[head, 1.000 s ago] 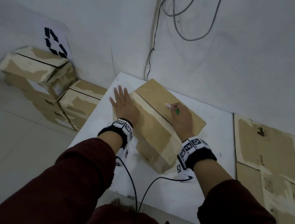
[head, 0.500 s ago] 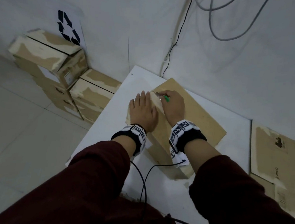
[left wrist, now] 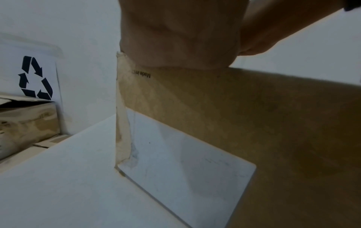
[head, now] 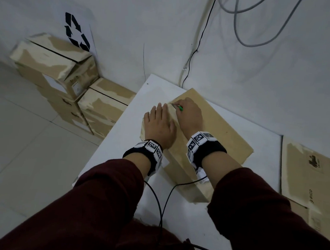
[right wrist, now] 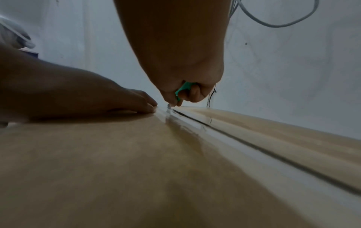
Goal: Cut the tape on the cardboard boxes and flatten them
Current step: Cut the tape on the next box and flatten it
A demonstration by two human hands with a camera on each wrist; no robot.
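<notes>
A closed cardboard box (head: 224, 135) lies on the white table (head: 120, 133), its top seam covered by clear tape (right wrist: 197, 123). My left hand (head: 159, 122) lies flat on the box's left top flap, fingers straight. My right hand (head: 188, 113) grips a small green cutter (head: 179, 107) with its blade tip at the far end of the taped seam. In the right wrist view the cutter (right wrist: 182, 90) sits between curled fingers, its tip touching the tape. The left wrist view shows the box's side (left wrist: 254, 108) with a white label (left wrist: 185, 166).
Several taped cardboard boxes (head: 52, 66) are stacked on the floor at the left, under a recycling sign (head: 76, 31). Flattened cardboard sheets (head: 312, 172) lie to the right of the table. Grey cables (head: 246, 32) hang on the wall behind. Wrist-camera cables (head: 162, 203) trail over the table's near part.
My right hand carried the cutter along the seam from mid-box to its far end. My left hand shifted from the box's left edge onto the top flap beside it.
</notes>
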